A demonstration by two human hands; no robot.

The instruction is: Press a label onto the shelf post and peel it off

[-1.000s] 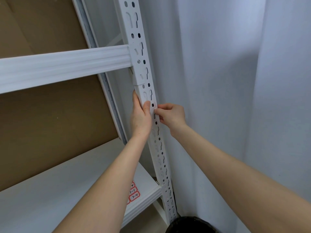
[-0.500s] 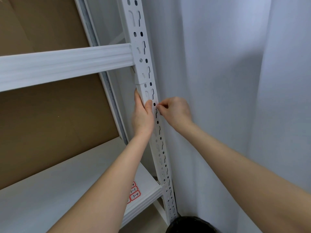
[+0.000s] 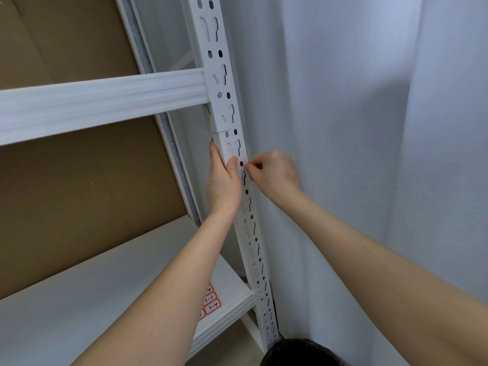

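Slotted white post (image 3: pixel 239 154) of a shelf rack, standing upright hard against a pale curtain (image 3: pixel 343 128); a seam in the post, just below the upper beam (image 3: pixel 100 101), marks where two lengths meet. Left hand (image 3: pixel 223 186) wraps the post just below that seam, thumb laid on the front face, other fingers behind the inner edge and out of sight; a firm clasp, judging by the curl. Right hand (image 3: pixel 274 173) sits at the post's outer edge, level with the left thumb, fingers (image 3: pixel 253 167) curled tight and pinched at a slot; whether they hold some small part I cannot tell, nothing shows between the tips. Handling, as judged: painted steel, stiff, not fragile, smooth enough to slide in a loose grip; slot edges likely sharp, so take it on the flat faces and folded corner, not through the holes; a long length would be top-heavy, best held near the seam as the left hand does. Below the hands, lower shelf (image 3: pixel 79 299) joins the post; red-edged labels (image 3: pixel 211 302) stuck near that joint; brown backing board (image 3: pixel 79 194) behind; dark round object (image 3: pixel 301 352) at the post's foot.
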